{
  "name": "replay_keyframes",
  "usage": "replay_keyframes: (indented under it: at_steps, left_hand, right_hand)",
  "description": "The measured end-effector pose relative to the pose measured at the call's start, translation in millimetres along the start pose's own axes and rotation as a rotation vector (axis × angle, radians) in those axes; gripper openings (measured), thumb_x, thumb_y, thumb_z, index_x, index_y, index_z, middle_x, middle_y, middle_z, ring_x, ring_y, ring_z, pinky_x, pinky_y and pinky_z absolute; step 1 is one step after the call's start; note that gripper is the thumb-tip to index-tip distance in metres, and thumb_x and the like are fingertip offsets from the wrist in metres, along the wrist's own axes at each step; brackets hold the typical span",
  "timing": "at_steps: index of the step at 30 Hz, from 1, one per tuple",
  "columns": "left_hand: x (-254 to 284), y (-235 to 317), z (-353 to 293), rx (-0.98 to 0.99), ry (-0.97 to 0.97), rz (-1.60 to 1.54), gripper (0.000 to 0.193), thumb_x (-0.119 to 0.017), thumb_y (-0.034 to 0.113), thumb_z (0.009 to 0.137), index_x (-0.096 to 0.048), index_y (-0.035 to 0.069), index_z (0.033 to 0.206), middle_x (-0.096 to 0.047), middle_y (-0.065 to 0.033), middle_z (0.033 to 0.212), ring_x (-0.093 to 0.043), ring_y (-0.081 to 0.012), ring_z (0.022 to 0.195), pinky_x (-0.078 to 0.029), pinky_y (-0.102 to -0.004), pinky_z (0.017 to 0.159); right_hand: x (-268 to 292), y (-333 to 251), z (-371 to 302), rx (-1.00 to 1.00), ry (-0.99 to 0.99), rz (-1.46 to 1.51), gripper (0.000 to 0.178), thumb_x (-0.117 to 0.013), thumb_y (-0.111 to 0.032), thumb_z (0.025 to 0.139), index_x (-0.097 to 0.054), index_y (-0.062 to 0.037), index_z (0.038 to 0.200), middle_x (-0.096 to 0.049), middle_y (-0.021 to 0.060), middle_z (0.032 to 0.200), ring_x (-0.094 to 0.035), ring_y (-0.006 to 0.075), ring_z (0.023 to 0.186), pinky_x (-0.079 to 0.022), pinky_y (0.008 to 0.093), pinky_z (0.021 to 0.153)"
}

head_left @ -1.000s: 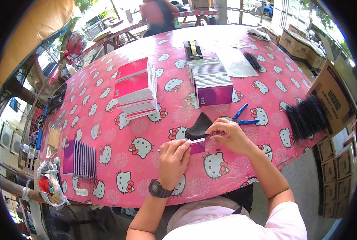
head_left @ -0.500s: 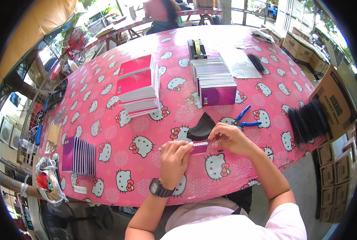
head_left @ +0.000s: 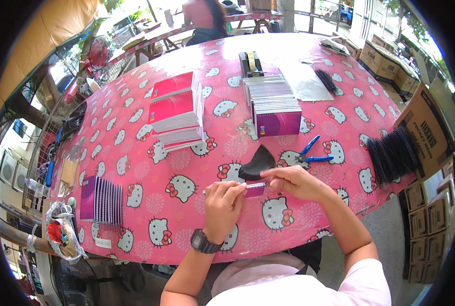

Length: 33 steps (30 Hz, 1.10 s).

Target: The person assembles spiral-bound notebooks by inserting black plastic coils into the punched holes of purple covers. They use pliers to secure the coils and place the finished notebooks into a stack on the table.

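My left hand (head_left: 221, 204), a dark watch on its wrist, is closed on a small purple notebook (head_left: 256, 191) and presses it against the table. My right hand (head_left: 300, 182) pinches at the notebook's right end. A dark spiral binding coil (head_left: 275, 186) shows faintly under its fingers, mostly hidden by them. Just beyond the hands lies a curved black piece (head_left: 258, 164). Blue-handled pliers (head_left: 309, 154) rest, jaws toward the left, beyond my right hand.
Purple notebooks stand in a row (head_left: 277, 121) ahead and another (head_left: 102, 200) at the left. Pink-covered notebooks (head_left: 174, 108) are stacked far left of centre. Black coils (head_left: 393, 155) lie at the right by a carton (head_left: 426, 125). A tape dispenser (head_left: 251, 64) stands farther back.
My right hand's fingers have shifted slightly left and curled over, so the coil shows less. The left hand keeps its grip on the notebook. The person in the background has moved a little.
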<state>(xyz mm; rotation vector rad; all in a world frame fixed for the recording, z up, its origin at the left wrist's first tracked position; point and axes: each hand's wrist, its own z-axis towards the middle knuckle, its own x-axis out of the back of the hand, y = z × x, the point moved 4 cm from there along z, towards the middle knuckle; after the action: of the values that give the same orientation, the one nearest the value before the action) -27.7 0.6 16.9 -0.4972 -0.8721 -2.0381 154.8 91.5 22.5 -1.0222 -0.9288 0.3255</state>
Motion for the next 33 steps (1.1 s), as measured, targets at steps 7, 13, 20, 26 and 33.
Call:
replay_keyframes:
  at_steps: [7, 13, 20, 26, 33]
  left_hand:
    - [-9.2, 20.6, 12.6, -0.077, -0.212, -0.032, 0.034, -0.071, 0.023, 0.077, -0.059, 0.010, 0.105, -0.062, -0.0038, 0.093, -0.057, -0.0221, 0.089, -0.040, -0.0375, 0.078]
    - [-6.7, 25.7, 12.6, -0.115, -0.205, 0.008, 0.015, -0.065, 0.025, 0.084, -0.060, 0.012, 0.090, -0.060, -0.0007, 0.082, -0.058, -0.0195, 0.081, -0.040, -0.0351, 0.074]
    - [-10.0, 19.3, 7.7, -0.102, -0.285, 0.000, 0.016, -0.065, 0.028, 0.085, -0.061, 0.012, 0.091, -0.062, -0.0015, 0.083, -0.058, -0.0203, 0.080, -0.040, -0.0356, 0.073]
    - [-8.5, 19.4, 7.5, -0.075, -0.304, -0.055, 0.021, -0.068, 0.031, 0.083, -0.062, 0.013, 0.091, -0.062, -0.0009, 0.080, -0.058, -0.0202, 0.080, -0.039, -0.0376, 0.081]
    - [13.1, -0.8, 1.2, -0.076, -0.283, 0.037, 0.025, -0.075, 0.034, 0.075, -0.066, 0.014, 0.086, -0.064, 0.0028, 0.082, -0.059, -0.0152, 0.084, -0.028, -0.0507, 0.098]
  right_hand:
    - [-8.2, -8.8, 2.0, -0.139, -0.120, 0.084, 0.034, -0.051, -0.009, 0.095, -0.048, -0.0075, 0.129, -0.063, 0.0099, 0.071, -0.061, 0.0190, 0.058, -0.049, 0.0334, 0.058]
    - [10.3, 22.6, 27.7, -0.163, 0.091, -0.323, 0.059, -0.073, -0.029, 0.080, -0.049, -0.0051, 0.128, -0.059, 0.0149, 0.112, -0.058, 0.0271, 0.100, -0.048, 0.0373, 0.083]
    - [-18.8, 45.1, 48.0, -0.164, 0.100, -0.750, 0.077, -0.076, -0.055, 0.065, -0.051, -0.0086, 0.121, -0.043, 0.0250, 0.134, -0.041, 0.0433, 0.123, -0.034, 0.0532, 0.101]
    - [-9.1, 37.2, 40.3, -0.064, 0.147, -0.560, 0.064, -0.077, -0.050, 0.068, -0.060, -0.0092, 0.113, -0.048, 0.0269, 0.129, -0.045, 0.0431, 0.120, -0.039, 0.0499, 0.098]
    - [9.1, 28.1, 1.5, -0.198, -0.085, 0.595, 0.055, -0.071, -0.044, 0.079, -0.065, -0.0007, 0.112, -0.059, 0.0237, 0.118, -0.053, 0.0322, 0.118, -0.038, 0.0414, 0.101]
